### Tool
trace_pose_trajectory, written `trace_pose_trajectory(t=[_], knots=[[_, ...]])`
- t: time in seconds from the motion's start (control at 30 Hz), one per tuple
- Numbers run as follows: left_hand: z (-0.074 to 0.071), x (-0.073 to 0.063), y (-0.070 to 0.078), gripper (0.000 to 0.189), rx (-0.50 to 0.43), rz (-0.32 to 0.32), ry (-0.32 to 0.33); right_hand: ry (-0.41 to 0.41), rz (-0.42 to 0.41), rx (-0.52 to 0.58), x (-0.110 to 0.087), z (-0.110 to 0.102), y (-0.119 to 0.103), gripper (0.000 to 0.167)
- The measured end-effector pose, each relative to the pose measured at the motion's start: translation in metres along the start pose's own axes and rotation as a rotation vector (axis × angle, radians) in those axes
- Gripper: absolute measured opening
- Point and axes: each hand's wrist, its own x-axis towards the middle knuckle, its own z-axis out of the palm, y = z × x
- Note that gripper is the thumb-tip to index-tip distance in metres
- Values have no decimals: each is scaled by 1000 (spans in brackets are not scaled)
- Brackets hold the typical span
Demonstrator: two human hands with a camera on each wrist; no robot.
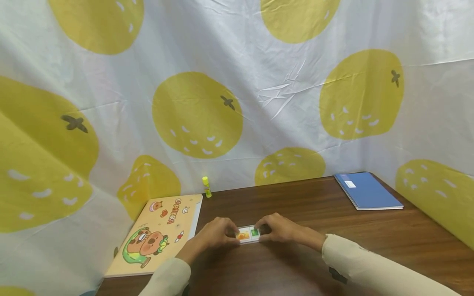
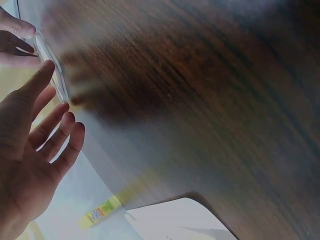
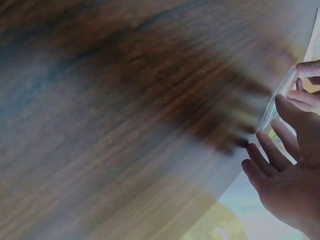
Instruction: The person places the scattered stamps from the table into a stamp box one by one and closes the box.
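Small white picture cards (image 1: 247, 234), one printed in orange and one in green, are held low over the brown table in the head view. My left hand (image 1: 217, 233) pinches their left end between thumb and fingers. The right end is pinched the same way by my right hand (image 1: 282, 228). From the left wrist view, the cards (image 2: 56, 75) show as a thin, shiny edge, and the other fingers of the left hand (image 2: 35, 160) are spread. The right wrist view shows the same thin edge of the cards (image 3: 276, 101) by the right thumb; the printed side is hidden there.
A peach-coloured capybara book (image 1: 159, 234) lies on the table (image 1: 266, 271) to the left. Behind it a yellow glue stick (image 1: 206, 187) stands upright at the back edge. A blue spiral notebook (image 1: 372, 191) lies at the back right. A fruit-print curtain (image 1: 281, 111) surrounds the table.
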Motion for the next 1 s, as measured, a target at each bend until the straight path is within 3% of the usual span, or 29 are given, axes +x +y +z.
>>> trace_pose_trajectory(t=[0.33, 1.0], knots=[[-3, -1, 4, 30, 13, 20, -6, -31, 11, 2, 1, -3, 0, 34], [0, 0, 4, 31, 18, 29, 2, -14, 26, 15, 0, -3, -2, 35]])
